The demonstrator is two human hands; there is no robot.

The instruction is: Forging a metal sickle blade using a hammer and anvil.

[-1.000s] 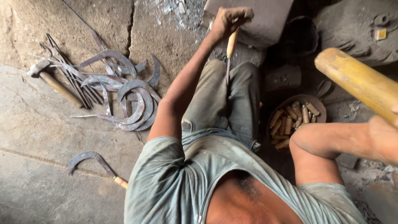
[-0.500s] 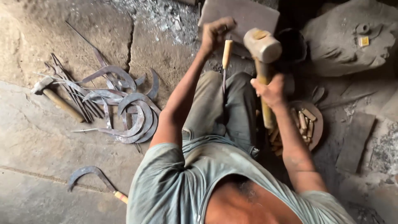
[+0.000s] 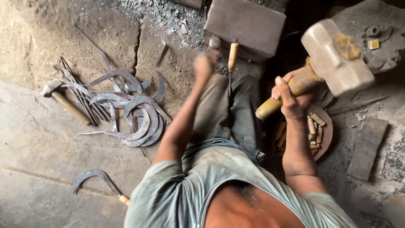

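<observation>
A heavy mallet [image 3: 337, 57] was clamped by the right hand [image 3: 293, 99] beside the anvil block [image 3: 244, 25]. The blurred left hand [image 3: 204, 65] was fisted near a wooden-handled tool [image 3: 232, 57].

To my left, a heap of curved sickle blades [image 3: 135, 116] lies on the stone floor [image 3: 38, 139], a small hammer [image 3: 63, 101] beside it. One handled sickle [image 3: 99, 181] lies apart. A round dish of wooden handles [image 3: 314, 133] sits right.

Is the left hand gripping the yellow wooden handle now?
No: the left hand is a closed fist beside the yellow wooden handle, apart from it.
</observation>
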